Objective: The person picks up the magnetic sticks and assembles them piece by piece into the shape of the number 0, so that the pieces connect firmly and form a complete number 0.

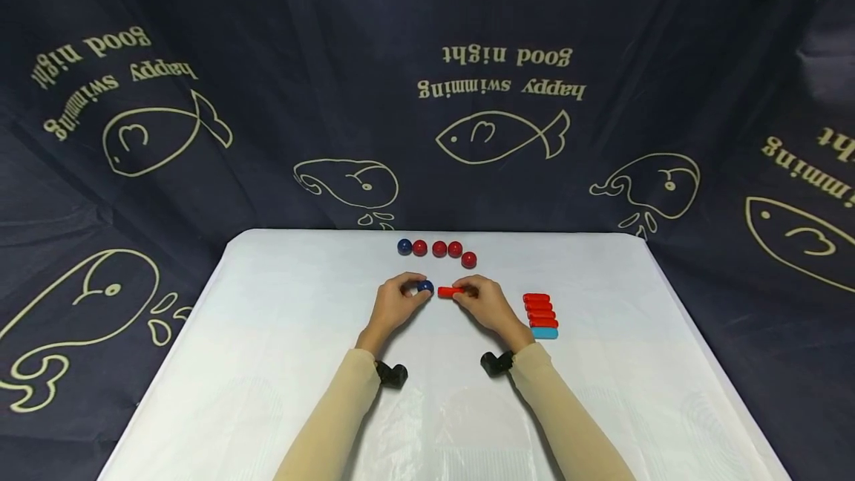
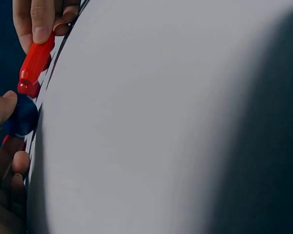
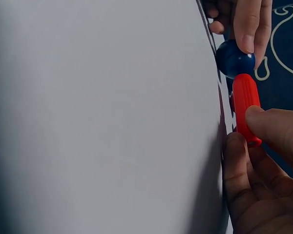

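White table [image 1: 300,303] below ctr: L hand [image 1: 392,304] pinches blue ball [image 1: 425,286], R hand [image 1: 490,306] pinches red stick [image 1: 447,292], not joined yet; other balls [image 1: 439,249] mid-frame, other sticks [image 1: 539,307] right, look unused.

The left hand [image 1: 391,306] and the right hand [image 1: 487,306] face each other, near but apart, each pinching between thumb and fingers. Each thumb sits on the side nearer the torso, fingers curving beyond it. Behind the hands, the left forearm [image 1: 334,414] and right forearm [image 1: 568,414], both beige-sleeved, spread apart.
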Demonstrator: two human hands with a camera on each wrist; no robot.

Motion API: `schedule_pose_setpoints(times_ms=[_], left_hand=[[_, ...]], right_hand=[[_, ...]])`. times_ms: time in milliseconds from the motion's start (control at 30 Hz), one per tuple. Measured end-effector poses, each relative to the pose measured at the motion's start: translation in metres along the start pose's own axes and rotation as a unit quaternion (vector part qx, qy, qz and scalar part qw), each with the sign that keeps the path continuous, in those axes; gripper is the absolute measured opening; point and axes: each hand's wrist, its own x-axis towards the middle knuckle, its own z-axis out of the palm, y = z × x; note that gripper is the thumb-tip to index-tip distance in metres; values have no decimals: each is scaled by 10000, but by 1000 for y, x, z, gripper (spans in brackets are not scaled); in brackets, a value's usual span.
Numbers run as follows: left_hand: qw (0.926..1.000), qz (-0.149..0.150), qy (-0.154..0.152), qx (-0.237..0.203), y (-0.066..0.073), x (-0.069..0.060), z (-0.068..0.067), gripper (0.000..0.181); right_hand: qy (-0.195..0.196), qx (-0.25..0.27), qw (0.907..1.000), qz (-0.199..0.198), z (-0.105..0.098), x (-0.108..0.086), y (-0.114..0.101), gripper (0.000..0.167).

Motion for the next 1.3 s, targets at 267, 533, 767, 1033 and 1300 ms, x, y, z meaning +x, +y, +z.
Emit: schedule_pose_setpoints(times_ms=[267,533,767,1033,1300], left_hand=[[9997,80,-110,-180,0,-4,3,29],[9995,67,-190,-226,-5,-4,2,31],[9994,99,-216,-267,-6,-3,0,32],[9993,-3,-223,-303,-6,-4,-1,31],[9994,46,-263,-230,-4,-3,0,31]], right_hand=[[2,-90,10000,10,3,1,1,18],[-117,-121,9998,-65,1,3,1,19],[-226,-330,9990,-200,-13,15,-1,24],[82,-367,9985,-410,-32,31,0,28],[456,-283,9985,56,-34,43,11,31]])
